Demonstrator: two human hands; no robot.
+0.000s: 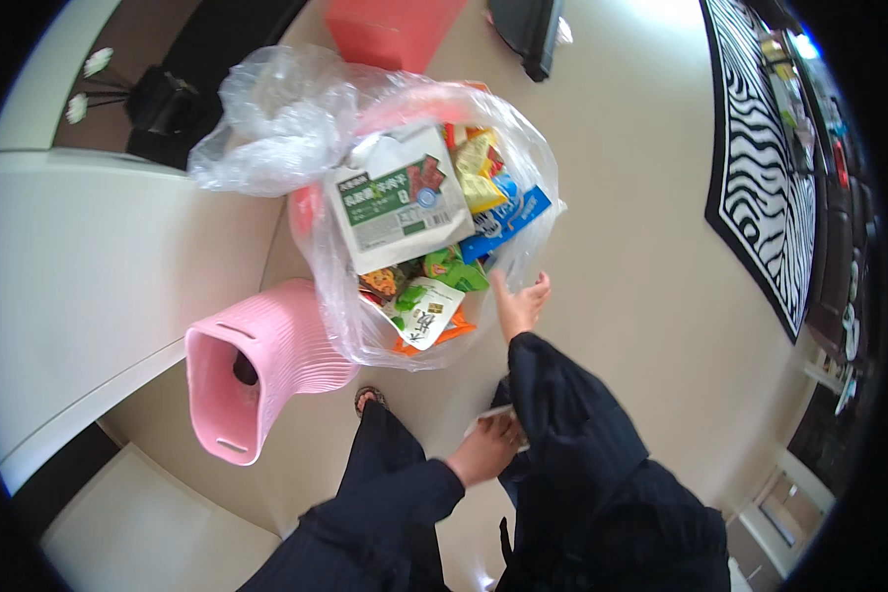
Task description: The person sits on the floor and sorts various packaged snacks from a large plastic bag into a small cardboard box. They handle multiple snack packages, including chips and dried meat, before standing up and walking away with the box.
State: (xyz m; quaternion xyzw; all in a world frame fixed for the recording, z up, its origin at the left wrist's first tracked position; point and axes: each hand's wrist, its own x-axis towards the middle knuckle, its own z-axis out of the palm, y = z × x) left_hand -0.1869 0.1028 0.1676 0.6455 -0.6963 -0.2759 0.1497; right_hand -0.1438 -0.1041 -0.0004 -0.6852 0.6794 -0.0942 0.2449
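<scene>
A large clear plastic bag [536, 159] stands open on the floor before me, full of packaged snacks. On top lies a flat white package with a green label [399, 200]. Around it are a yellow packet [479, 174], a blue packet [514, 222], a green packet [455, 270] and a white-and-green pouch [429, 311]. My right hand [522, 303] is at the bag's near right edge, thumb and fingers apart, nothing seen in it. Lower down, close to my leg, my left hand [488, 448] grips a small pale flat item [524, 438], mostly hidden by the fingers.
A pink ribbed plastic bin [288, 362] lies tipped beside the bag, against a white cabinet [118, 259]. A red box-like object [392, 29] stands behind the bag. A black dustpan-like object [529, 33] is farther back. At right is a zebra-patterned rug [758, 163].
</scene>
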